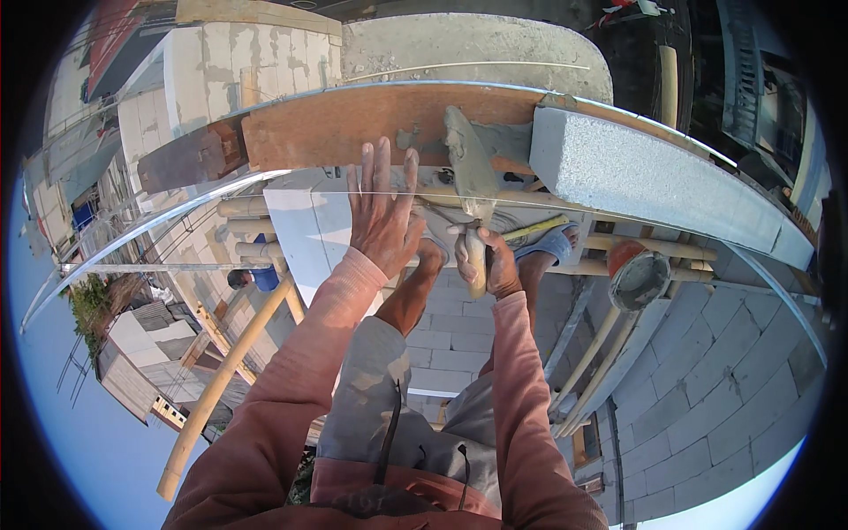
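Note:
My right hand [488,263] is wrapped round the pale wooden handle of a trowel [472,168], whose blade is coated in wet grey mortar and points away from me. The blade's tip lies over a long brown board [353,128], beside a smear of mortar [512,141] that reaches the end of a light grey block [636,159]. My left hand [384,212] is open, palm down, fingers stretched toward the board's near edge. Whether its fingertips touch the board I cannot tell. A thin taut string [530,204] runs across, close to both hands.
At right, a bucket [640,281] of grey mortar sits by bamboo poles [609,353]. My feet, one in a blue sandal [556,243], stand on a narrow platform near a yellow strip [536,230]. A bamboo pole [225,389] slants at left; a block wall [707,397] rises right.

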A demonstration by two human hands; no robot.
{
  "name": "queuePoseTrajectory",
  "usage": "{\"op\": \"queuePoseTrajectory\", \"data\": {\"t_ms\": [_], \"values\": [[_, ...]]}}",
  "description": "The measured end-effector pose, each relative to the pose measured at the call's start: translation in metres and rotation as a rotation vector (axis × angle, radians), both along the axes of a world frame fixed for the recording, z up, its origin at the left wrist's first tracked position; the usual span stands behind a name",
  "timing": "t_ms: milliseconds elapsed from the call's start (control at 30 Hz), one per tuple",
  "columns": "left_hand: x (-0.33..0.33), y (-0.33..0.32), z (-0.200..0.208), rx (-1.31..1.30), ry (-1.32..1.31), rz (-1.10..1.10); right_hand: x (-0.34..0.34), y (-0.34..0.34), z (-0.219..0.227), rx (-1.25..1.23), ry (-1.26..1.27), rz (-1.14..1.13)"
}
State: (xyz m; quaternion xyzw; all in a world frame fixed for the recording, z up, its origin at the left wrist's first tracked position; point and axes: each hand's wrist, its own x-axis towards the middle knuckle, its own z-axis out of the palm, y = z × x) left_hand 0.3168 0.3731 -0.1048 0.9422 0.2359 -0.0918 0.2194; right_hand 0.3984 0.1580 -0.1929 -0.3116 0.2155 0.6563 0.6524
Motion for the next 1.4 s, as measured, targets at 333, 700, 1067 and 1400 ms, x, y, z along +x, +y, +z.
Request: {"op": "queuePoseTrajectory", "data": {"t_ms": [333,700,1067,1400], "values": [[0.006,0.05,-0.045,0.052,0.246,0.219,0.023,-0.044,0.023,-0.122,-0.579,0.346],[0.014,0.053,-0.045,-0.054,0.297,0.239,0.099,-0.13,0.115,0.09,-0.429,0.703],[-0.011,0.055,-0.071,-0.034,0.289,0.357,0.423,-0.105,0.322,-0.126,-1.118,1.028],[-0.007,0.048,-0.075,0.014,0.241,0.344,0.556,-0.04,0.182,-0.175,-1.315,1.496]]}}
